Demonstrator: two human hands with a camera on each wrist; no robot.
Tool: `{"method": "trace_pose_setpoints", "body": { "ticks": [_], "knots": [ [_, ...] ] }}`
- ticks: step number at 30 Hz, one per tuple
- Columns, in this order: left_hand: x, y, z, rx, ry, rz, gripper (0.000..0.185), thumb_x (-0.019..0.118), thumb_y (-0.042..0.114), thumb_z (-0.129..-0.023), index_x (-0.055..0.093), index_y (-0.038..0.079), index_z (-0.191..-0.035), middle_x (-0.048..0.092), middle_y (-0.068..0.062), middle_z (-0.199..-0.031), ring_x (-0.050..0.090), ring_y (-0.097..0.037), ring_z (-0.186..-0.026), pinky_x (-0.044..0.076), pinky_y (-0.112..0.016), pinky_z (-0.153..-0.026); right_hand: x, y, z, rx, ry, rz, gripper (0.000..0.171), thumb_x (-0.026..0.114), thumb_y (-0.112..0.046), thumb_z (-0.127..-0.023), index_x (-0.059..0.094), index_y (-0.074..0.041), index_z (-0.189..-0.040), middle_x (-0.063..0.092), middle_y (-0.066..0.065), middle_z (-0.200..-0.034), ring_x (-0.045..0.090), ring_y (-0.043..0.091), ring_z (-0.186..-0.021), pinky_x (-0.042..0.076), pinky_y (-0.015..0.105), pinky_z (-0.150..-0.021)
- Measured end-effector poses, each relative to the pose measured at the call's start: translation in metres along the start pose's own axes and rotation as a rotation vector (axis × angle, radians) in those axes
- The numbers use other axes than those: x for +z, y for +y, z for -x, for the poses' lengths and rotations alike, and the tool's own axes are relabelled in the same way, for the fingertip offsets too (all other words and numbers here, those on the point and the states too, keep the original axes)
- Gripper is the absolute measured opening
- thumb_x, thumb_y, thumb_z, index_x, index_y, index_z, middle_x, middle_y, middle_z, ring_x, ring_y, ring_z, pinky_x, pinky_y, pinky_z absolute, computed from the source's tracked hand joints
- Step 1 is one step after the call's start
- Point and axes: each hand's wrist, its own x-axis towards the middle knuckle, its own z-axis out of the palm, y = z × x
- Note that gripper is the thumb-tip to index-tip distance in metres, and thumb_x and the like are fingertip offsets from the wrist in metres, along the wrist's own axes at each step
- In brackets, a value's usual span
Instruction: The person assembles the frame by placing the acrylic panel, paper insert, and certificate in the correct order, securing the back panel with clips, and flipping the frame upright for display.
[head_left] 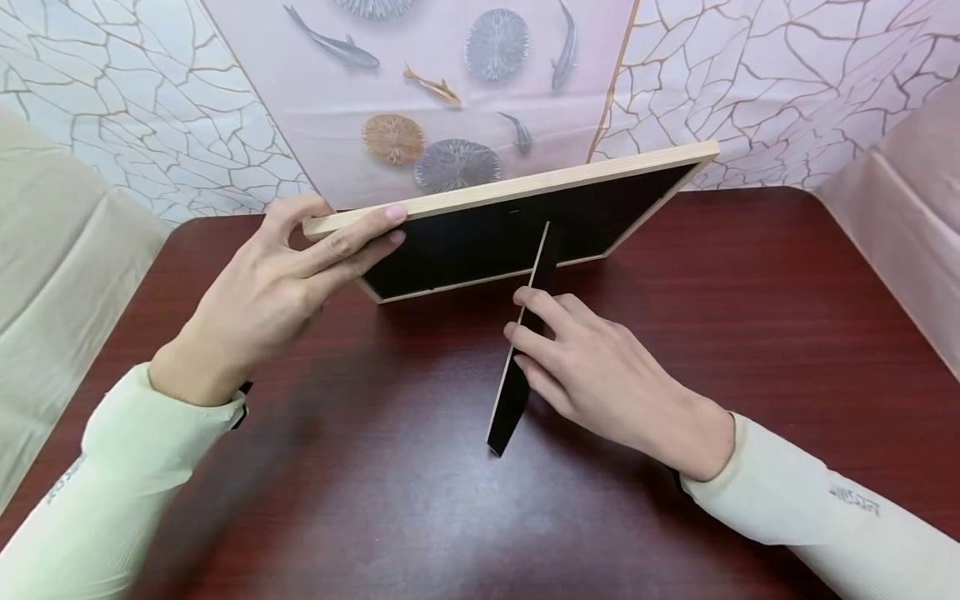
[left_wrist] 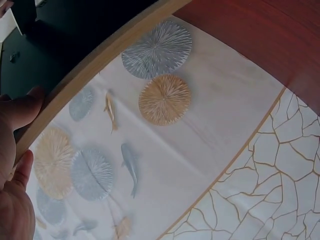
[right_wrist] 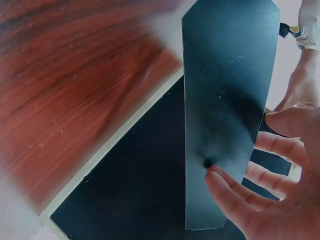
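Observation:
A picture frame with a pale wooden border and black back stands tilted on the table, its back towards me. My left hand grips its upper left corner, two fingers lying over the back edge. In the left wrist view, thumb and fingers lie on either side of the wooden border. A black easel leg swings out from the middle of the back. My right hand pinches this leg partway down. In the right wrist view, one fingertip presses its flat face while other fingers pass behind it.
The dark red wooden table extends around the frame. Behind it hangs a patterned cloth backdrop with fish and round motifs. Pale cloth lines the left side, and pinkish cloth the right.

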Motion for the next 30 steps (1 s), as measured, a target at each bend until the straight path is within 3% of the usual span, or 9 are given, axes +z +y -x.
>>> {"method": "trace_pose_setpoints", "body": {
  "ticks": [4,7,10,12,18,21,24,27,30],
  "knots": [
    [0.002,0.002,0.0,-0.004,0.05,-0.062,0.067,0.043,-0.025,-0.097,0.061,0.014,-0.148,0.055,0.004,-0.158,0.049,-0.04,-0.111,0.047,-0.044,-0.089,-0.001,0.001,0.001,-0.002,-0.005,0.013,0.023,0.071,-0.015,-0.096,0.07,-0.01,-0.118,0.059,0.014,-0.138,0.061,0.032,-0.097,0.056,0.041,-0.062],
    [0.001,0.009,-0.003,-0.042,0.094,-0.049,0.063,0.048,-0.022,-0.099,0.064,0.017,-0.146,0.059,0.006,-0.154,0.051,-0.037,-0.117,0.047,-0.047,-0.09,-0.007,0.003,0.001,-0.006,0.007,0.016,0.03,0.071,-0.017,-0.096,0.07,-0.008,-0.124,0.06,0.016,-0.14,0.064,0.035,-0.106,0.059,0.048,-0.077],
    [-0.001,0.022,-0.007,-0.108,0.124,-0.009,0.054,0.051,-0.012,-0.102,0.064,0.017,-0.145,0.063,0.003,-0.15,0.053,-0.036,-0.122,0.044,-0.053,-0.089,-0.019,0.01,-0.001,-0.008,0.089,0.025,0.034,0.066,-0.018,-0.098,0.069,-0.003,-0.129,0.061,0.021,-0.139,0.064,0.04,-0.114,0.057,0.055,-0.09],
    [-0.002,0.034,-0.012,-0.159,0.134,0.003,0.047,0.053,-0.004,-0.102,0.064,0.014,-0.145,0.064,-0.001,-0.149,0.054,-0.037,-0.124,0.042,-0.056,-0.088,-0.03,0.017,-0.004,0.004,0.189,0.026,0.034,0.064,-0.015,-0.098,0.069,0.0,-0.127,0.063,0.024,-0.136,0.063,0.043,-0.116,0.055,0.057,-0.096],
    [0.001,0.064,-0.03,-0.272,0.165,-0.076,0.044,0.055,0.005,-0.096,0.065,0.008,-0.139,0.067,-0.009,-0.142,0.057,-0.038,-0.123,0.046,-0.057,-0.09,-0.063,0.052,-0.012,0.21,0.505,-0.02,0.031,0.065,-0.006,-0.094,0.072,0.0,-0.123,0.066,0.024,-0.132,0.058,0.047,-0.121,0.046,0.047,-0.111],
    [0.004,0.074,-0.042,-0.305,0.155,-0.104,0.044,0.054,0.008,-0.098,0.064,0.007,-0.141,0.066,-0.011,-0.138,0.057,-0.038,-0.122,0.047,-0.055,-0.091,-0.076,0.079,-0.011,0.322,0.505,-0.033,0.036,0.064,-0.007,-0.093,0.071,-0.003,-0.128,0.065,0.022,-0.135,0.06,0.04,-0.121,0.043,0.033,-0.11],
    [0.009,0.083,-0.056,-0.333,0.129,-0.132,0.044,0.054,0.011,-0.1,0.062,0.006,-0.143,0.065,-0.012,-0.137,0.056,-0.038,-0.121,0.047,-0.053,-0.093,-0.082,0.103,-0.01,0.395,0.447,-0.107,0.041,0.063,0.0,-0.092,0.072,-0.004,-0.131,0.069,0.009,-0.132,0.062,0.014,-0.121,0.046,0.017,-0.105],
    [0.014,0.091,-0.07,-0.359,0.122,-0.179,0.044,0.053,0.013,-0.101,0.063,0.006,-0.143,0.065,-0.011,-0.135,0.055,-0.036,-0.12,0.046,-0.052,-0.095,-0.082,0.117,-0.008,0.448,0.401,-0.19,0.041,0.061,0.005,-0.091,0.073,-0.003,-0.129,0.066,-0.016,-0.123,0.058,-0.007,-0.107,0.045,0.003,-0.091],
    [0.019,0.096,-0.078,-0.379,0.121,-0.238,0.044,0.054,0.014,-0.099,0.064,0.007,-0.142,0.065,-0.009,-0.133,0.055,-0.035,-0.118,0.045,-0.052,-0.095,-0.08,0.122,-0.006,0.474,0.384,-0.225,0.037,0.061,0.006,-0.091,0.075,-0.003,-0.125,0.058,-0.034,-0.112,0.059,-0.012,-0.098,0.046,0.003,-0.085]
  ]
}}
